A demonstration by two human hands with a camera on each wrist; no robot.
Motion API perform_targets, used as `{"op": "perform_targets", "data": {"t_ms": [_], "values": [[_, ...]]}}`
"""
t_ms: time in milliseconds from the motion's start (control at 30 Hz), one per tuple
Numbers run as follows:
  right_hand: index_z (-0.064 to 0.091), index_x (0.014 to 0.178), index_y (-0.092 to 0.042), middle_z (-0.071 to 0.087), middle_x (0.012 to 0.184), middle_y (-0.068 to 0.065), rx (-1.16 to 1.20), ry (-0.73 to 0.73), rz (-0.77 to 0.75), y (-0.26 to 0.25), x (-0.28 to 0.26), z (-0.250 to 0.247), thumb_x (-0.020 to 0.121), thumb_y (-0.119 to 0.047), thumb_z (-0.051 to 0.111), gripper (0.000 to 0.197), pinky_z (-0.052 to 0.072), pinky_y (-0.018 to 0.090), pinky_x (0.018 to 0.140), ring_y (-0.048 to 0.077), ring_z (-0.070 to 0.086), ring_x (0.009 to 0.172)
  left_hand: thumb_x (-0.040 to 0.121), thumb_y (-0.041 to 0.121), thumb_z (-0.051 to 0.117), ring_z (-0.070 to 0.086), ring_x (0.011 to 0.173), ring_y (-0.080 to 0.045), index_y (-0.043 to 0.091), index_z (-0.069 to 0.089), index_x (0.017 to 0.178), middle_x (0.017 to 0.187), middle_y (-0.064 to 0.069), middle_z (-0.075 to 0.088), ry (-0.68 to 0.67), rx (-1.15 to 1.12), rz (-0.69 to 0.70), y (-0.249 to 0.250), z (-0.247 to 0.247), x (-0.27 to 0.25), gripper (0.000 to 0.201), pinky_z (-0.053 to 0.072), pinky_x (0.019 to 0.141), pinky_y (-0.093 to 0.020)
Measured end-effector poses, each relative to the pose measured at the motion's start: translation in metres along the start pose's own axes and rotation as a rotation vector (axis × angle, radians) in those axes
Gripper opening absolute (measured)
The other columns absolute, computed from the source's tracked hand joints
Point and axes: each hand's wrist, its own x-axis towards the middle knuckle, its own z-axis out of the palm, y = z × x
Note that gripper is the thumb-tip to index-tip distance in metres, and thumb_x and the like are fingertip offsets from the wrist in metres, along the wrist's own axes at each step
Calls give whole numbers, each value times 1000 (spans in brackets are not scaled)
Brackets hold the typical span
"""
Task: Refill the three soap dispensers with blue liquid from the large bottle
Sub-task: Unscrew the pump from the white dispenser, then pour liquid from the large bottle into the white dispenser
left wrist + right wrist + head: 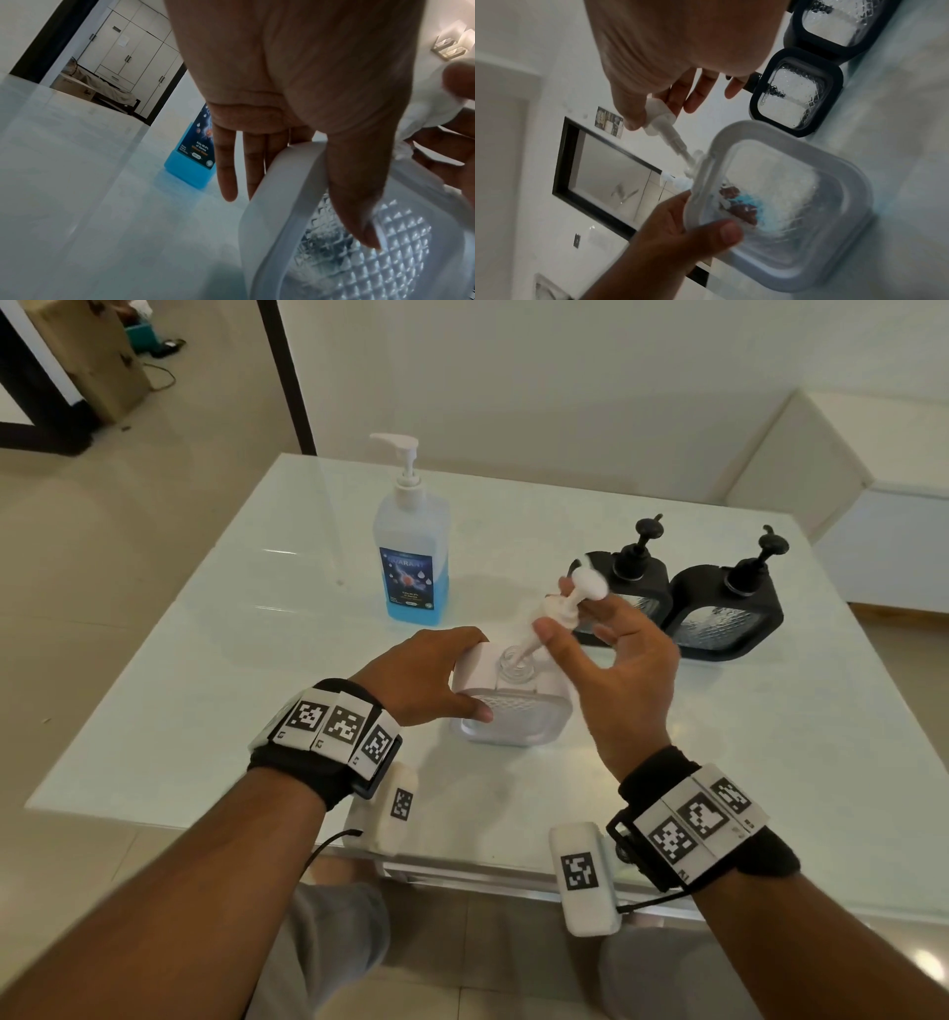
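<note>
A white soap dispenser [513,711] with a clear diamond-patterned face stands on the glass table [205,685]. My left hand [452,677] grips its left side, thumb on the front face [359,213]. My right hand [562,613] pinches its white pump [557,608] by the collar; the pump is raised and tilted right, its tube still in the open neck [687,158]. The large bottle [411,541], with blue liquid low inside and a white pump on top, stands behind to the left. Two black dispensers [624,593] [724,608] stand side by side at the right, pumps on.
The table's front edge lies just past my wrists, above my knees. A low white cabinet [873,505] stands beyond the table's right side. A cardboard box [87,356] sits on the floor at far left. A dark door frame [287,377] rises behind the table.
</note>
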Motion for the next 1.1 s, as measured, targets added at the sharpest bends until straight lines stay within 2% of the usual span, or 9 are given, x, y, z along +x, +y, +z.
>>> {"op": "perform_targets", "data": {"t_ms": [100,167,233,333,533,767,900,1000,1100], "values": [[70,113,-17,74,105,-4,216,99,64,-11,7,-7,81,-25,78,34,55,42,91,19,69,99,73,35,81,52,98,-16,19,51,119,109,4,58,-11,4,-5,0,0,0,57,49,87,-36],[69,112,-10,75,103,1,366,150,112,-17,11,-14,84,-15,75,29,56,31,83,17,70,94,73,35,80,51,98,-16,18,50,120,110,4,57,-18,3,-5,1,0,0,58,48,86,-35],[70,109,-5,75,96,0,454,203,158,-22,16,-23,82,-21,73,31,53,22,78,11,68,87,73,36,80,52,99,-16,18,50,122,112,3,57,-23,5,-2,1,-1,1,60,48,86,-34],[72,103,-7,73,93,2,451,249,266,-20,28,-45,85,-31,71,30,51,26,83,13,65,87,73,35,81,52,99,-15,17,49,124,112,3,57,-27,7,-4,1,-1,1,62,46,83,-28],[74,95,-13,74,89,3,128,107,467,0,41,-109,84,-33,74,23,56,32,83,14,67,79,71,32,84,53,99,-16,16,50,125,114,1,58,-17,-1,5,4,-1,0,66,47,84,-30],[71,78,-18,70,87,1,-430,-46,581,40,43,-138,71,-42,83,28,48,28,66,14,61,73,68,30,86,53,101,-15,18,48,127,117,0,58,-12,17,-16,2,-3,-2,71,45,81,-25],[73,76,-18,70,88,-1,-608,-116,683,63,48,-144,58,-53,87,41,53,44,89,22,64,88,68,32,86,53,103,-14,18,46,129,119,1,57,-38,40,-58,2,-3,-3,74,45,83,-26],[68,71,-20,63,78,-4,-676,-144,736,75,49,-139,51,-60,87,48,51,45,89,26,60,85,68,33,86,53,103,-13,19,44,131,119,3,55,-77,56,-103,1,-2,-2,77,44,85,-27],[71,92,-21,62,95,-3,-771,-186,762,79,49,-132,55,-63,84,58,47,47,97,28,61,100,68,34,85,53,102,-13,20,43,131,117,4,55,-87,56,-122,1,-2,-2,77,43,84,-27]]}}
